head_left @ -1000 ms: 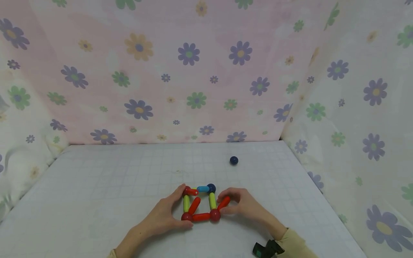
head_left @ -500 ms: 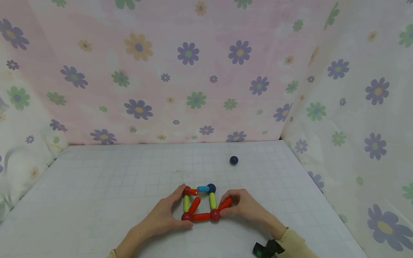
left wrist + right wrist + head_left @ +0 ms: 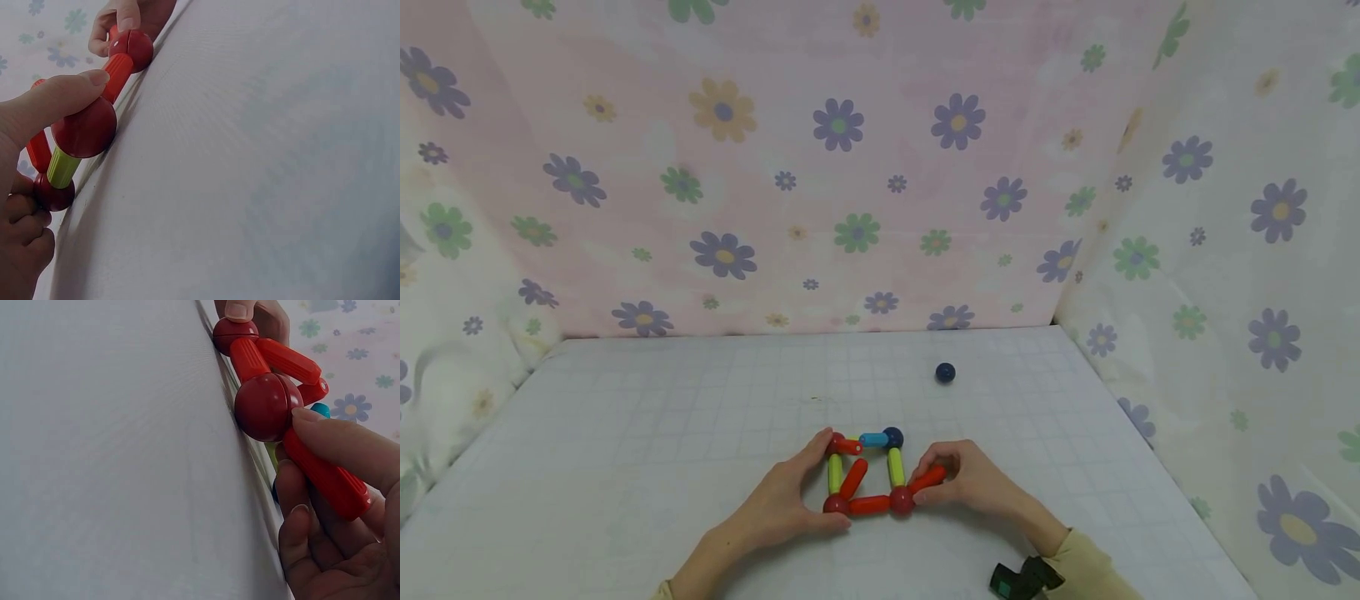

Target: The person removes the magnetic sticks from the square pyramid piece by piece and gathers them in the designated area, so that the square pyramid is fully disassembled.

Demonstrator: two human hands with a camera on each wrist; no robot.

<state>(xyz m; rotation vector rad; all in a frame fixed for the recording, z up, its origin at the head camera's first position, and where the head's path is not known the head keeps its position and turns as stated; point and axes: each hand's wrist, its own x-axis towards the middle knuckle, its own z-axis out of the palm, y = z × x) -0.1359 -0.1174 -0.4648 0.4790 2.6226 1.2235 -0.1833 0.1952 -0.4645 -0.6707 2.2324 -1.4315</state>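
A square frame of magnetic rods and balls lies on the white table. A red ball (image 3: 837,505) at its front left corner and a red ball (image 3: 835,442) behind it are held between the thumb and fingers of my left hand (image 3: 782,500). My right hand (image 3: 973,483) pinches a red magnetic rod (image 3: 328,478) that joins the front right red ball (image 3: 902,501). Another red rod (image 3: 854,478) leans up from the front left ball. Yellow-green rods (image 3: 897,467) form the sides, and a blue rod (image 3: 873,439) meets a dark blue ball (image 3: 892,437) at the back.
A loose dark blue ball (image 3: 945,373) sits behind the frame, towards the right. A black device (image 3: 1022,579) is by the right sleeve. Flower-printed cloth (image 3: 880,167) stands along the table's back and sides.
My right hand has tilted the red rod lower and outward to the right, its fingers shifting slightly with it. The left hand and the rest of the frame stay in place.
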